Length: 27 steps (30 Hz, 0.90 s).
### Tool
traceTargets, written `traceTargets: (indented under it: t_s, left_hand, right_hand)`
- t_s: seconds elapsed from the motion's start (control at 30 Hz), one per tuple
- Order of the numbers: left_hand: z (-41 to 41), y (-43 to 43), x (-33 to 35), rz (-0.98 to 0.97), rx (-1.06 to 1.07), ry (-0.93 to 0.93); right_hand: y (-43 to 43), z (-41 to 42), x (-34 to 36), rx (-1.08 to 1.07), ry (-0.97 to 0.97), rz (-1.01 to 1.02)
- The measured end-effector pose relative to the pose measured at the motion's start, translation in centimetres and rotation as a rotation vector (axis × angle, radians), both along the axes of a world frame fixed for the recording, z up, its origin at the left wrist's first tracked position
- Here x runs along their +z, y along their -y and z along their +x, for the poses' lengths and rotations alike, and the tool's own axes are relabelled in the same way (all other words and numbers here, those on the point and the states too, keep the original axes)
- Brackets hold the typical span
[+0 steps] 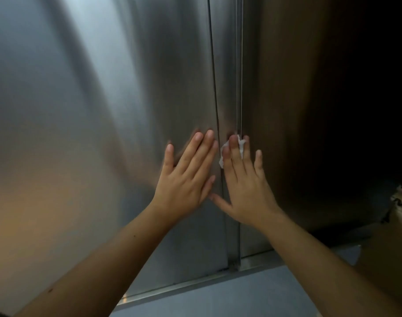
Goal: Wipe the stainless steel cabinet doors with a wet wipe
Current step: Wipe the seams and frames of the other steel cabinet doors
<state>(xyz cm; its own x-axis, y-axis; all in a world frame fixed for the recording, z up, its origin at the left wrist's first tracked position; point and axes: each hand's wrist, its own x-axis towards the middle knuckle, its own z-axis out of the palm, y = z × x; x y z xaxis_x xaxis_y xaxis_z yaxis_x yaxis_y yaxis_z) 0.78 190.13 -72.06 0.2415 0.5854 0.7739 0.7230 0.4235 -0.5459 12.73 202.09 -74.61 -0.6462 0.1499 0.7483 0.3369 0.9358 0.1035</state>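
Observation:
Two brushed stainless steel cabinet doors fill the view: the left door (85, 115) and the right door (298, 99), meeting at a vertical seam. My left hand (186, 177) lies flat on the left door beside the seam, fingers straight. My right hand (243, 186) presses a white wet wipe (223, 152) flat against the narrow strip between the seams and the right door's edge. Only small parts of the wipe show beside and between the fingers; the hand hides the rest.
A steel bottom rail (195, 287) runs under the doors, with a blue-grey floor (252, 296) below it. A dark reflection covers the right door. A patterned object (401, 200) shows at the right edge.

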Motion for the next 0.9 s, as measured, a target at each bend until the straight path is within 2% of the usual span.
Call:
traceTargets:
  t_s: [0.2, 0.5, 0.6, 0.77, 0.9]
  left_hand:
    - [-0.1, 0.0, -0.4, -0.006, 0.06, -0.027]
    - [0.0, 0.5, -2.1, 0.001, 0.1, 0.005]
    - [0.2, 0.3, -2.4, 0.024, 0.097, 0.021]
    - [0.6, 0.2, -3.6, 0.043, 0.066, 0.084]
    - [1.1, 0.5, -5.6, 0.021, 0.047, 0.153]
  right_hand:
    - [0.1, 0.5, -5.9, -0.014, 0.098, -0.032]
    - [0.3, 0.1, -4.7, -0.003, -0.005, -0.05]
    - [0.3, 0.0, -6.7, 0.002, 0.008, -0.058]
    - [-0.1, 1.2, -12.7, 0.029, 0.138, -0.035]
    - [-0.2, 1.0, -12.5, 0.052, 0.085, -0.039]
